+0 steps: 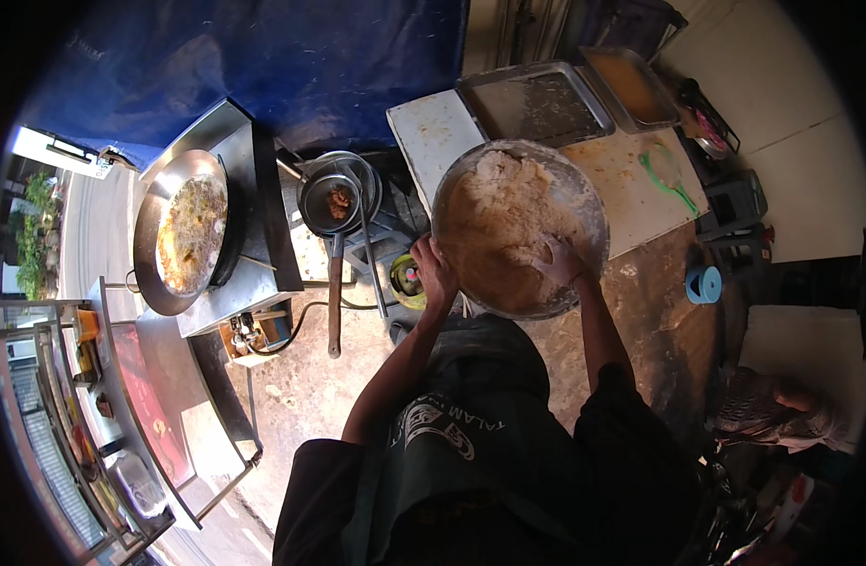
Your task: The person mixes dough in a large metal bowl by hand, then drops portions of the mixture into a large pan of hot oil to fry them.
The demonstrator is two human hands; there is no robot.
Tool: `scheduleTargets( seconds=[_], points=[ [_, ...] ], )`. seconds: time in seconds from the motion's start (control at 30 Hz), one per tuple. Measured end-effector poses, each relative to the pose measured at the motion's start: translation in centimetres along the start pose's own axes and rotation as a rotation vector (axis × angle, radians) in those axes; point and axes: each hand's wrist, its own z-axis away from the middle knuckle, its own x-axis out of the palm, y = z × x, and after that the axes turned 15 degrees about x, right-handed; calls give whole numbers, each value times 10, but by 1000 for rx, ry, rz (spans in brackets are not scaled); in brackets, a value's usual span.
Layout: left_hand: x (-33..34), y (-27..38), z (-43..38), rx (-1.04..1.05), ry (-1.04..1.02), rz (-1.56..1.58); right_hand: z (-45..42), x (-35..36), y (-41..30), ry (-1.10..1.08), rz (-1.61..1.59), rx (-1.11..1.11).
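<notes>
A wide round metal basin (602, 219) stands in front of me at the edge of a white-topped table. Pale, crumbly flour (500, 184) is heaped on its far side, with a lower, browner-looking layer nearer me. My left hand (436, 272) holds the basin's rim on the left, its fingers partly hidden. Inside the basin, my right hand (561, 260) rests in the flour at the right, fingers apart and dusted white. Some of its fingertips are buried, and I see nothing held in it.
To the left, a large wok (146, 262) of bubbling oil sits on a metal stove (277, 265). Handled strainers (337, 244) lie between stove and table, above a green gas cylinder (408, 283). Metal trays (539, 106) and a green-rimmed sieve (662, 170) are on the table (426, 134).
</notes>
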Motion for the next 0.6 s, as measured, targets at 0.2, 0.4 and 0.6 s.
scheduleTargets(
  seconds=[0.2, 0.4, 0.6],
  points=[
    [-2, 3, -1, -4, -16, -16, -1, 9, -17, -112, 243, 15],
    [-7, -24, -1, 202, -12, 19, -60, -22, 14, -543, -121, 345],
    [-58, -56, 20, 73, -64, 164, -42, -30, -50, -440, -19, 317]
  ],
)
